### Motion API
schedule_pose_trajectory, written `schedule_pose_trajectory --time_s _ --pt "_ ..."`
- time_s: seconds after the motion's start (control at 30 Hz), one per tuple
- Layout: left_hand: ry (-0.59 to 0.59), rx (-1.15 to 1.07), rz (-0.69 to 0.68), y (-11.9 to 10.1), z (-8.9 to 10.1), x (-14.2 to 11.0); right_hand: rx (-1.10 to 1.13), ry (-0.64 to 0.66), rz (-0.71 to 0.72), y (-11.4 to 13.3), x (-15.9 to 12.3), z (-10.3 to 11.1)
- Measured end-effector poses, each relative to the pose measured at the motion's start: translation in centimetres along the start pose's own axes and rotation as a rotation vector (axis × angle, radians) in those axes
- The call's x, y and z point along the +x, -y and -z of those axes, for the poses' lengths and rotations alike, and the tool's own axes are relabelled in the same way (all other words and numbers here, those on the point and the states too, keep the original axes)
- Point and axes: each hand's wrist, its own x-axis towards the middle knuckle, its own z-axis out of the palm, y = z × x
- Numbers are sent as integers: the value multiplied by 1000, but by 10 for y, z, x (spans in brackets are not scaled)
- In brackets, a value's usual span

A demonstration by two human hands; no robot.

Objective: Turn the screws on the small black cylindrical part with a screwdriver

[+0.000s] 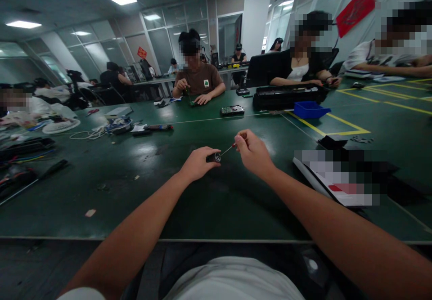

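My left hand is closed around a small dark cylindrical part with a round shiny end, held just above the green table. My right hand pinches a thin screwdriver with a red handle. Its metal tip points left and down, into the end of the part. Both hands are out in front of me over the middle of the table.
A black and white device lies right of my right hand. Farther back are a blue bin, a long black case, a circuit board, cables and tools at left. Several people sit around the table's far side.
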Motion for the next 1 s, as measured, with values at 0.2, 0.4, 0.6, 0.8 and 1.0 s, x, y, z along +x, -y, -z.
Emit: schedule_pose_trajectory --time_s 0.2,0.4,0.6,0.8,1.0 --pt "1 5 2 -1 2 0 -1 -37 -4 -2 0 1" --pt "6 6 17 -1 1 0 33 -55 4 -1 -2 0" --pt "-25 -19 43 3 -1 -1 8 -100 -21 2 -1 2" --pt "-25 -89 145 -1 -1 -1 33 -214 9 4 -3 5" --pt "85 13 160 -20 -5 -2 46 -231 57 2 -3 4"
